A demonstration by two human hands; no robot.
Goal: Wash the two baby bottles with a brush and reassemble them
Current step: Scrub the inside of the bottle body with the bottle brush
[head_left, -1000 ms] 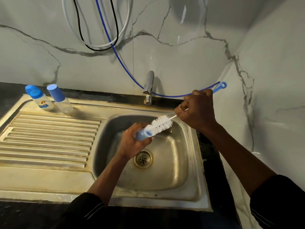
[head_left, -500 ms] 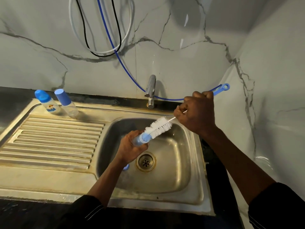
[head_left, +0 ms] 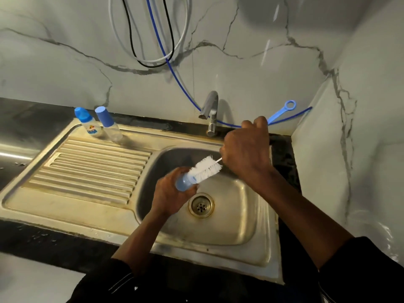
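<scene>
Reference landmark: the round steel drain (head_left: 201, 204) in the floor of the stainless-steel sink (head_left: 251, 243).

Just left of the drain, above the basin, the left hand (head_left: 169, 196) curls round a small pale-blue translucent plastic part (head_left: 183, 183). Whether this is a cap or a collar cannot be told.

Just beyond the drain, the white-bristled, wire-stemmed bottle brush (head_left: 206, 168) meets the open end of that part. The right hand (head_left: 247, 149), beyond the drain and to its right, is closed round the brush stem. The blue ring-ended handle (head_left: 284, 110) projects past the knuckles.

Behind the drain stands the chrome tap (head_left: 209, 112). No running water is visible.

Far left of the drain, at the back of the ribbed draining board (head_left: 87, 171), stand a clear labelled baby bottle (head_left: 90, 125) and, just beside it, a clear plain baby bottle (head_left: 110, 127). Both carry blue caps.

Assessment: one small part is being scrubbed. Whether the two bottles are already washed cannot be determined. The held part is yet to be refitted.
</scene>
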